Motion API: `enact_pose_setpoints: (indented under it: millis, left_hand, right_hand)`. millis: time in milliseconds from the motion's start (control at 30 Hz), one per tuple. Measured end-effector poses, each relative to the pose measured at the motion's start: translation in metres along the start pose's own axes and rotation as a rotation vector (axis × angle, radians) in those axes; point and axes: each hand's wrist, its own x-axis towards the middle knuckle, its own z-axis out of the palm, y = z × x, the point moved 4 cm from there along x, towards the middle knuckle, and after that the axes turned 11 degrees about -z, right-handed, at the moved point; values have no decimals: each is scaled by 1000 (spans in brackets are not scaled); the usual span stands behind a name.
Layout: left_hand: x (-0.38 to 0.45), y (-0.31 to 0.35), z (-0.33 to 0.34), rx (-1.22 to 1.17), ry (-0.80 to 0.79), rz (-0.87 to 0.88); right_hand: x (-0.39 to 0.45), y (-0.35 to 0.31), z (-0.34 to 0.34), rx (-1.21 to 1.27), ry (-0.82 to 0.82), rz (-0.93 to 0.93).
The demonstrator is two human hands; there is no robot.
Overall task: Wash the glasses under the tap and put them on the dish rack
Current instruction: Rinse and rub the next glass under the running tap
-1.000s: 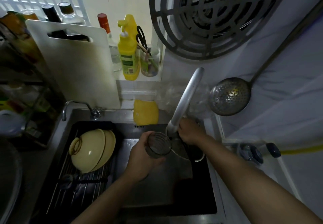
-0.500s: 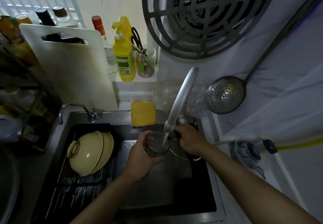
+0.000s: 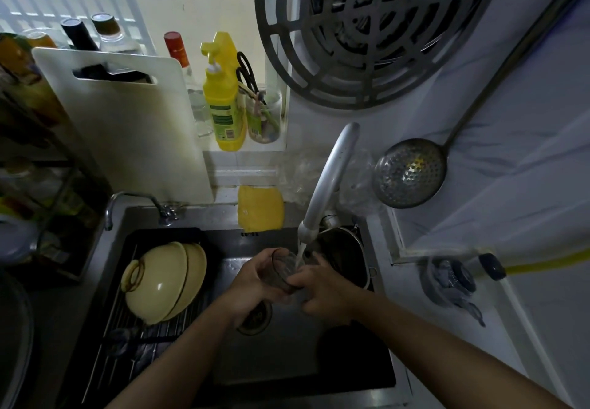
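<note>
A clear drinking glass (image 3: 282, 268) is tilted under the grey tap (image 3: 329, 181), and a stream of water runs from the spout into its mouth. My left hand (image 3: 252, 284) grips the glass from the left. My right hand (image 3: 322, 290) holds it from the right, fingers on its side. Both hands are over the dark sink (image 3: 287, 360), above the drain. The wire dish rack (image 3: 143, 341) fills the sink's left part and carries yellow bowls (image 3: 162, 281) and a dark ladle.
A metal pot (image 3: 344, 252) sits in the sink's back right corner. Behind the sink stand a white cutting board (image 3: 127, 127), a yellow soap bottle (image 3: 223, 102) and a yellow sponge (image 3: 260, 207). A skimmer (image 3: 410, 172) hangs on the right wall.
My right hand left the tap's base and came onto the glass. Water started running, and the glass moved under the stream.
</note>
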Motion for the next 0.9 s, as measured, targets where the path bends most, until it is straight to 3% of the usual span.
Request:
enact_pose_setpoints:
  millis: [133,333,400,500,600,700,800,900]
  left_hand:
    - [1,-7,-1,-133,-132,-59]
    - [-5,-12,10,-464,-142,-123]
    - [-3,-14,18,-561,-109,-190]
    - [9,-17,30,-671,-147,-297]
    - [17,-18,40,-759,-193,-362]
    - [17,-13,43,-723,-110,-339]
    - [22,-12,39,-540,43,-197]
    - [19,-6,35,-405,181,-62]
  right_hand:
    - [1,2,4,220,-82,28]
    - [4,0,6,463,95,13]
    - [3,0,5,431,89,-42]
    - [2,3,4,188,48,-111]
    - [1,12,6,95,124,-43]
    - [-6,21,12,394,259,99]
    - [-8,21,21,798,371,166]
    - [-6,17,25,1006,444,217]
